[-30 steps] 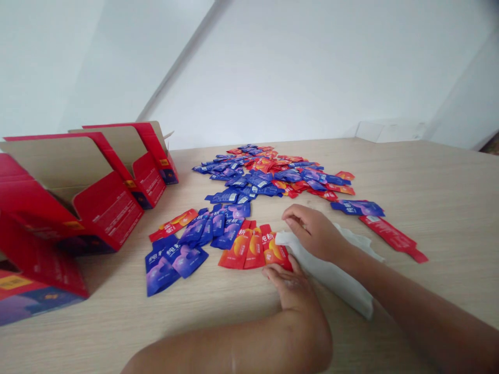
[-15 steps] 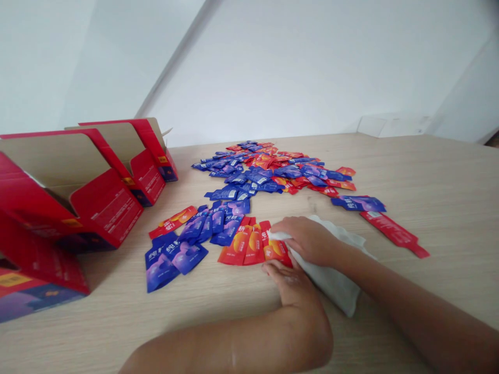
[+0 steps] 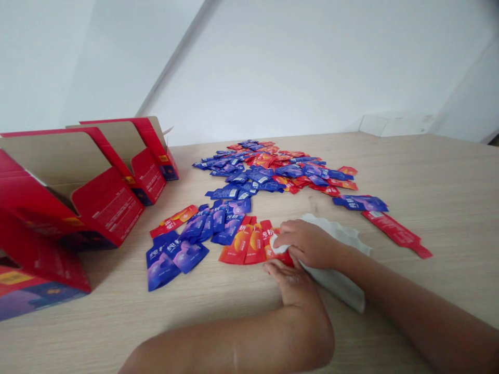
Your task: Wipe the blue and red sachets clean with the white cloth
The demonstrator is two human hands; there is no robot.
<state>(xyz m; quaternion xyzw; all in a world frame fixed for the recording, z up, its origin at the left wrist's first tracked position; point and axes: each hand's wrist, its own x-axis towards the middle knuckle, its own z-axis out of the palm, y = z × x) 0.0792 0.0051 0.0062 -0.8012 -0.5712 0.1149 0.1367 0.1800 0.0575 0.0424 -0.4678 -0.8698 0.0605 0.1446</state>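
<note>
Right hand (image 3: pixel 307 244) has crept left since a moment ago, pressing the white wipe (image 3: pixel 337 280) onto a red sachet (image 3: pixel 278 253) at centre frame. That wipe looks limp and feather-light, best taken by its bunched end, and the right fingers (image 3: pixel 288 228) are curled narrow, pinching it there. Left fingers (image 3: pixel 278 270) lie flat, touching the sachets' lower edge. Slippery-looking blue and red sachets (image 3: pixel 273 171) heap beyond; red cartons (image 3: pixel 107 205) stand upper left on the surface (image 3: pixel 429 208).

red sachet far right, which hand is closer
Right: the right hand, holding a white cloth, is left of the red sachet, not touching; the left hand is farther left.
</note>
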